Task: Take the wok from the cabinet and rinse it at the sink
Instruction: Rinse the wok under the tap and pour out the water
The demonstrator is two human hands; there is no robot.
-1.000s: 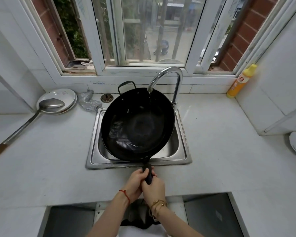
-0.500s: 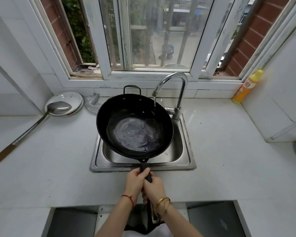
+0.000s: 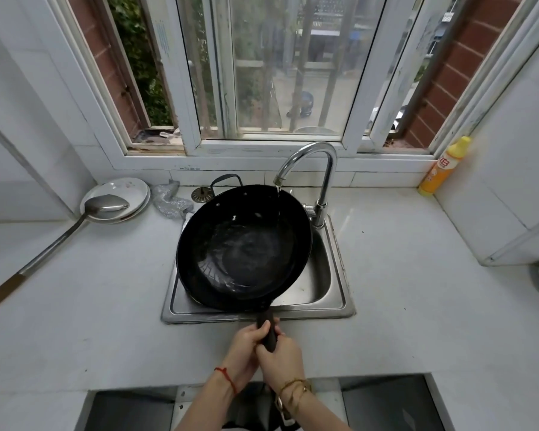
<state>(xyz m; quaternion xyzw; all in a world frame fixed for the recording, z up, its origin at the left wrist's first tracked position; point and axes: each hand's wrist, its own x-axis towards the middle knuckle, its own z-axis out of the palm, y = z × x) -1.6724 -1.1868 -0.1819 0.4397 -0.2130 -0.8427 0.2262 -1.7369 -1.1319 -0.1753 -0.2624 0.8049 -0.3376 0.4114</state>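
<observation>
White counter (image 3: 402,290) ran under window, steel sink (image 3: 330,293) set in middle. Black wok (image 3: 243,247) hung tilted over sink, rim under faucet (image 3: 318,157), thin stream running in, water pooled inside. Left hand (image 3: 246,346) and right hand (image 3: 282,356) pressed together, both wrapped round wok's handle. Ladle (image 3: 106,203) lay on plates at left; yellow bottle (image 3: 442,169) far right.
</observation>
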